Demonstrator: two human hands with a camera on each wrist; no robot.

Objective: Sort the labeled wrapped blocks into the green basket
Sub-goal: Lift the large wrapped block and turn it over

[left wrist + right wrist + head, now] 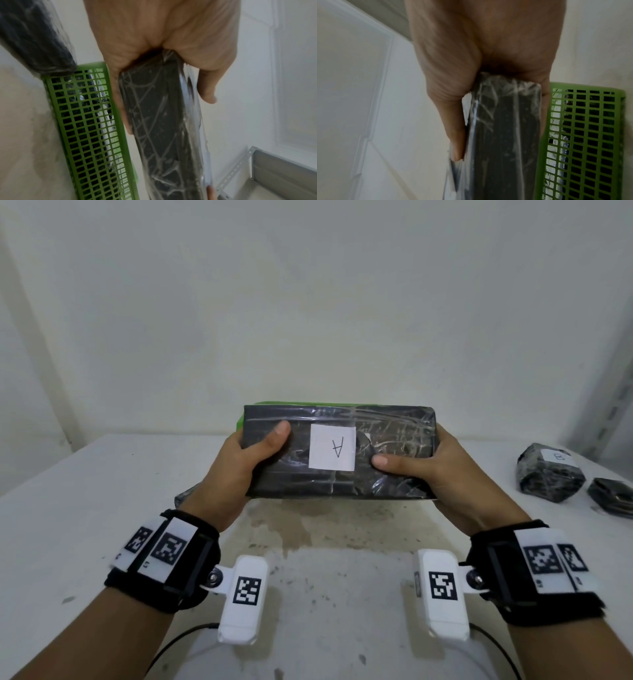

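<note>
A long black block [339, 451] wrapped in clear film, with a white paper label reading A, hangs in the air above the table. My left hand [250, 455] grips its left end, thumb on top. My right hand [435, 470] grips its right end the same way. The block [163, 121] [503, 135] shows edge-on in both wrist views, with my fingers curled under it. The green basket [284, 402] is almost hidden behind the block in the head view. Its mesh wall [91, 128] [583, 135] lies just beyond the block, with wrapped things inside.
Another wrapped block [549, 472] labelled B sits on the white table [102, 491] at the right, with a smaller dark wrapped piece [613, 498] beside it. One more wrapped block [34, 39] lies left of the basket. A metal shelf frame [274, 169] stands at the far right.
</note>
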